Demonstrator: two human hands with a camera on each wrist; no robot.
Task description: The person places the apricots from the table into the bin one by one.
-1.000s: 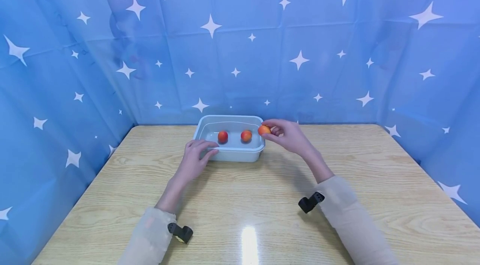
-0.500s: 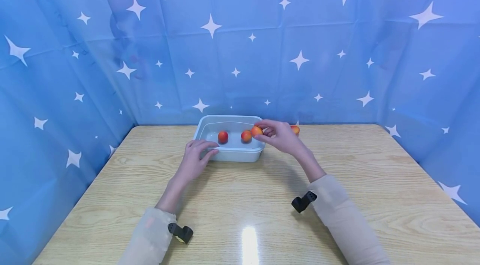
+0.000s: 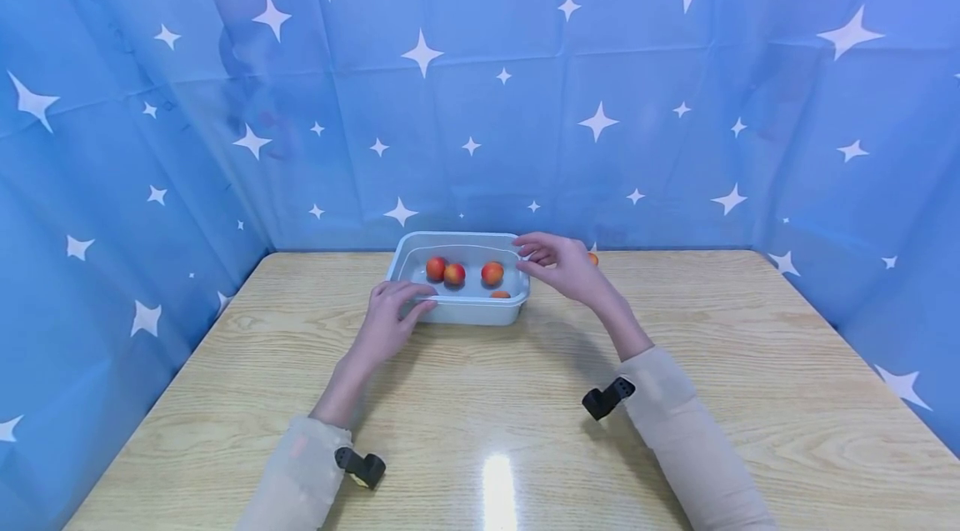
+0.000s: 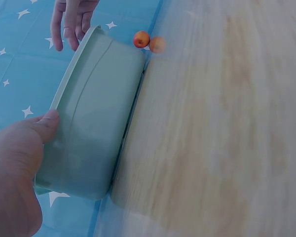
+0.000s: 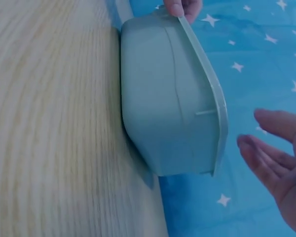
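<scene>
A pale blue-green plastic box [image 3: 472, 313] stands on the table. My left hand [image 3: 390, 318] holds its front rim near the left corner, thumb on the outer wall and fingers over the edge. In the box, one red-orange fruit [image 3: 436, 268] lies against a second fruit [image 3: 454, 274], while a third fruit [image 3: 492, 273] sits apart to the right. An orange patch [image 3: 500, 294] shows just behind the front rim. My right hand [image 3: 561, 268] hovers at the box's right rim, thumb and fingers spread with nothing between them.
Another fruit [image 4: 141, 39] lies on the wooden table [image 3: 480, 398] beyond the box's right side, mostly behind my right hand in the head view; the glossy top mirrors it. A blue star-patterned curtain [image 3: 480, 97] hangs along the back and sides.
My right hand moved left over the rim with a fruit, let it go into the box and spread its fingers. Two fruits now touch at the left inside. My left hand has stayed put.
</scene>
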